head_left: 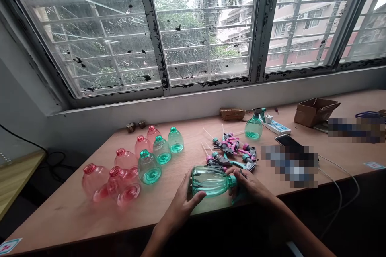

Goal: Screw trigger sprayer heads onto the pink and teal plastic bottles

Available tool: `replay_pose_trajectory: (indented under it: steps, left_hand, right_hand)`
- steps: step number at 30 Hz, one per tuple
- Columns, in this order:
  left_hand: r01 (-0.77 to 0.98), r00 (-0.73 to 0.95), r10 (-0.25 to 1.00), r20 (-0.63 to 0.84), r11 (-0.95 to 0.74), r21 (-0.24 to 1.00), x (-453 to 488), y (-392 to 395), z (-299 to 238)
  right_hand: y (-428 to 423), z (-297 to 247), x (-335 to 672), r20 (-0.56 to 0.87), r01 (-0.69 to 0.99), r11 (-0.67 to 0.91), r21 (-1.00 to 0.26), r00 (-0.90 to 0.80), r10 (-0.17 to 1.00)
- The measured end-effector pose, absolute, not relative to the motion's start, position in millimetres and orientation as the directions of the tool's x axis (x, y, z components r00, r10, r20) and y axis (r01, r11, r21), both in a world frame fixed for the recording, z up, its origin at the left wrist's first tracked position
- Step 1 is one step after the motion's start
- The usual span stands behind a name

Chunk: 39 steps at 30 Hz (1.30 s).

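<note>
A clear green bottle [209, 180] lies on its side in the air over the table's front edge, its neck pointing right. My left hand [185, 198] is wrapped around its base end, thumb across the near side. At the neck, my right hand [251, 184] closes on a teal and dark spray head [238, 196], which is partly hidden by the fingers. The head sits at the bottle's mouth; how tightly cannot be seen. Just beyond the bottle is a pile of loose trigger spray heads [227, 150] in pink, teal and black, with thin tubes.
Several open pink bottles [95, 182] and three open green bottles [150, 168] stand at left. A green bottle with its sprayer fitted [253, 127] stands behind the pile. Rightward are a power strip [276, 125], a phone [291, 146] with cables, and an open cardboard box [315, 112].
</note>
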<state>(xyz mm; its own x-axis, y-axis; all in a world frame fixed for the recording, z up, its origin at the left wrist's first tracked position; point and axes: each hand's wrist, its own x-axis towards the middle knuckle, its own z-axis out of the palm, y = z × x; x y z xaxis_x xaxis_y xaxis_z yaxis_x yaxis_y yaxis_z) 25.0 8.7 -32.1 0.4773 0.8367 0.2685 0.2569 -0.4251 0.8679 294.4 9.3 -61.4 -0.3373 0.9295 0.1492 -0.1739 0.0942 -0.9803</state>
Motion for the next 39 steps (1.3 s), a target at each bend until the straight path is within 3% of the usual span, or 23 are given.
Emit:
replay_pose_trajectory:
  steps: [3, 7, 11, 15, 21, 26, 29, 32, 35, 37, 39]
  left_hand:
    - [0.356, 0.454, 0.842, 0.293, -0.473, 0.806, 24.4, 3.9, -36.3]
    - [0.538, 0.465, 0.796, 0.388, -0.602, 0.590, 23.0, -3.7, -41.4]
    - [0.557, 0.529, 0.646, 0.550, -0.753, 0.349, 26.9, -13.0, -34.3]
    - [0.554, 0.548, 0.574, 0.608, -0.794, 0.250, 32.3, -21.3, -20.7]
    - [0.587, 0.536, 0.668, 0.516, -0.734, 0.342, 28.6, -15.0, -24.8]
    - [0.558, 0.451, 0.794, 0.408, -0.608, 0.565, 20.7, 1.0, -37.5]
    - [0.506, 0.480, 0.795, 0.370, -0.596, 0.624, 19.6, 4.2, -36.9]
    - [0.534, 0.521, 0.767, 0.374, -0.635, 0.559, 21.6, 1.2, -35.0]
    - [0.608, 0.539, 0.761, 0.360, -0.648, 0.460, 24.0, -2.3, -35.5]
    - [0.636, 0.548, 0.760, 0.349, -0.650, 0.416, 25.0, -2.8, -36.9]
    - [0.654, 0.561, 0.758, 0.334, -0.653, 0.382, 25.6, -2.1, -38.3]
  right_hand:
    - [8.4, -58.1, 296.0, 0.111, -0.162, 0.057, -0.985, -0.346, 0.932]
    - [8.2, -54.5, 299.1, 0.041, -0.189, -0.028, -0.982, -0.352, 0.935]
    - [8.9, -54.5, 300.6, 0.031, -0.255, -0.071, -0.964, -0.375, 0.926]
    - [10.5, -57.3, 302.1, -0.003, -0.279, -0.137, -0.951, -0.432, 0.902]
    - [12.5, -57.4, 304.0, -0.089, -0.228, -0.196, -0.954, -0.409, 0.908]
    - [8.6, -54.8, 302.2, 0.049, -0.395, -0.101, -0.913, -0.351, 0.935]
    - [2.6, -48.9, 310.2, 0.098, -0.410, -0.033, -0.911, -0.293, 0.951]
    - [-4.8, -28.6, 333.5, 0.181, -0.288, 0.122, -0.950, -0.189, 0.965]
    - [-4.5, 10.9, 365.8, 0.308, 0.049, 0.306, -0.951, 0.055, 0.950]
    - [6.6, 44.3, 385.4, 0.446, 0.289, 0.383, -0.877, 0.198, 0.873]
    - [28.9, 77.7, 398.5, 0.551, 0.544, 0.372, -0.753, 0.211, 0.807]
